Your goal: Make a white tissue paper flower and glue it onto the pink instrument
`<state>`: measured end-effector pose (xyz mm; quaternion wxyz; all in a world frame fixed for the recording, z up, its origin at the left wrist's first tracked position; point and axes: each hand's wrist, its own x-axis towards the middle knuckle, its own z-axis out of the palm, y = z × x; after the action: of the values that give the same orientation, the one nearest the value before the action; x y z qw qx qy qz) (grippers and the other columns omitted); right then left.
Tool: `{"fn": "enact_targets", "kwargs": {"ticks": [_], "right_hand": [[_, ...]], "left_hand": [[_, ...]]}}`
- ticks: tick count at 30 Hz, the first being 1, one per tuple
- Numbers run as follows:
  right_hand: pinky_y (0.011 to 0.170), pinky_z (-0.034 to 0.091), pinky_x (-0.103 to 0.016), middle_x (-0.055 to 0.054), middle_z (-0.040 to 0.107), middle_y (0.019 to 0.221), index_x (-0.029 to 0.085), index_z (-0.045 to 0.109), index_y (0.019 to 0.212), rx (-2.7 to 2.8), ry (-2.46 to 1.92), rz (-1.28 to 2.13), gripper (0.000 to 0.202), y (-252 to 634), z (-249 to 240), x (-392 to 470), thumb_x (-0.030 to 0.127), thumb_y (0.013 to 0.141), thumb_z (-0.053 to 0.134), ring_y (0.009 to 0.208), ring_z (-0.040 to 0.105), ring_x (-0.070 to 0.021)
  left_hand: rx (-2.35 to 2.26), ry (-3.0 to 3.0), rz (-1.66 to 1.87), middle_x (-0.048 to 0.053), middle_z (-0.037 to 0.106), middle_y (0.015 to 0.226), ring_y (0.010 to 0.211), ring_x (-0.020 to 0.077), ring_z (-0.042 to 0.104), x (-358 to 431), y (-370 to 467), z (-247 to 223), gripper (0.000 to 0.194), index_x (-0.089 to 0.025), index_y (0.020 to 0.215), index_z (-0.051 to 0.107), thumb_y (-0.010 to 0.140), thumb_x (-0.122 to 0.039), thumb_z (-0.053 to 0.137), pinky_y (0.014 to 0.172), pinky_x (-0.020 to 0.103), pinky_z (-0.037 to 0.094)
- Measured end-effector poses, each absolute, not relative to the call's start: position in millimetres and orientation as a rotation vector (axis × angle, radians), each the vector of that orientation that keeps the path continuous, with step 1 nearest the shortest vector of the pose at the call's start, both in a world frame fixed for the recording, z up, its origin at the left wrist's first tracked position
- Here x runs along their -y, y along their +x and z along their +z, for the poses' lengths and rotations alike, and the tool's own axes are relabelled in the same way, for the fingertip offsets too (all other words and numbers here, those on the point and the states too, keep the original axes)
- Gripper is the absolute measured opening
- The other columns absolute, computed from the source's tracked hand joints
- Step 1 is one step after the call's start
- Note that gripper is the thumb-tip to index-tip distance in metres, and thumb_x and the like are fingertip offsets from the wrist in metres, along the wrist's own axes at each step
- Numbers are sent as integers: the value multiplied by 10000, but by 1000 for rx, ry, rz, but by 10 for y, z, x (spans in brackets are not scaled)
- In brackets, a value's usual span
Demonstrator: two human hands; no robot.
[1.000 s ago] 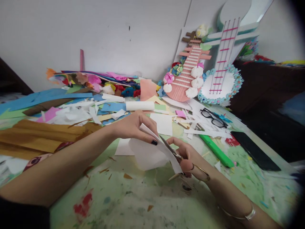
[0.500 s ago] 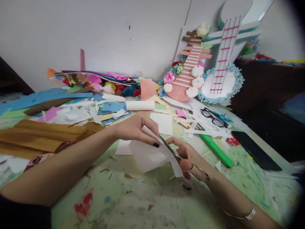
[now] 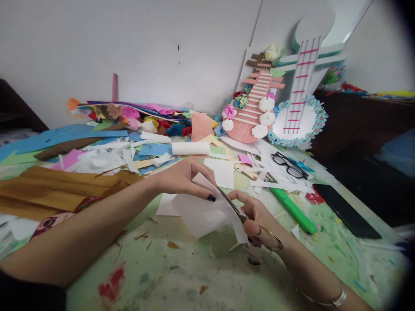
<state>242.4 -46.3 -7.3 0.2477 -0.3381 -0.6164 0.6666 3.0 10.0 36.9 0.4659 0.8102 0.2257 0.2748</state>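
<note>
My left hand (image 3: 191, 179) pinches the upper edge of a thin white paper (image 3: 201, 211) between thumb and fingers, above the table. My right hand (image 3: 254, 216) is closed on a pair of metal scissors (image 3: 234, 205), whose blades point up and left along the paper, close to my left fingertips. A narrow strip of the paper hangs down on the right side of the blades, near my right fingers. Part of the scissors' handles is hidden by my right fingers. Another white sheet (image 3: 167, 205) lies flat behind the held paper.
Brown crepe paper (image 3: 58, 188) lies left, with white scraps (image 3: 100, 160) behind. A white roll (image 3: 191, 148) and a square sheet (image 3: 220, 172) lie ahead. On the right are glasses (image 3: 290, 165), a green cutter (image 3: 293, 210) and a black phone (image 3: 346, 209). Two paper instruments (image 3: 251, 112) lean at the wall.
The whole view has shifted slightly, so the background sits lower. Both hands keep their hold on the paper and the scissors, with only a slight shift of the paper.
</note>
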Motion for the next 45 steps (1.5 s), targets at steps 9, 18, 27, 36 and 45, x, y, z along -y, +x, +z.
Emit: {"fn": "enact_targets", "kwargs": {"ticks": [9,18,27,36,45], "right_hand": [[305,287,-111,120,454,504,211,391,1041,1741,-898,1793,838,2425,-37,477,821,533,659,338,327,-16],[317,318,-125,108,470,516,211,397,1066,1742,-818,1826,800,2424,-99,491,803,589,647,343,359,-30],[309,331,-141,97,478,528,228,395,1083,1787,-849,1781,807,2438,-96,469,832,591,606,332,376,-44],[280,295,-115,120,454,472,210,402,1058,1699,-908,1823,843,2417,-85,474,793,524,697,312,345,-31],[279,292,-121,109,477,483,212,419,1036,1673,-915,1831,843,2404,-68,478,781,494,724,316,346,-30]], "left_hand": [[-533,1943,729,55,694,699,649,113,595,-75,32,392,41,-149,751,762,725,-172,741,593,210,477],[-529,1979,666,65,700,711,651,117,595,-69,51,395,65,-146,766,773,725,-190,749,575,202,468],[-537,1962,644,51,688,704,652,110,586,-73,56,361,63,-146,776,770,729,-177,742,606,207,462],[-575,1938,632,50,678,702,657,123,580,-81,38,326,97,-143,749,751,735,-239,750,602,232,457],[-579,1960,639,59,679,701,653,127,583,-92,32,313,130,-133,751,754,730,-262,754,601,237,482]]}}
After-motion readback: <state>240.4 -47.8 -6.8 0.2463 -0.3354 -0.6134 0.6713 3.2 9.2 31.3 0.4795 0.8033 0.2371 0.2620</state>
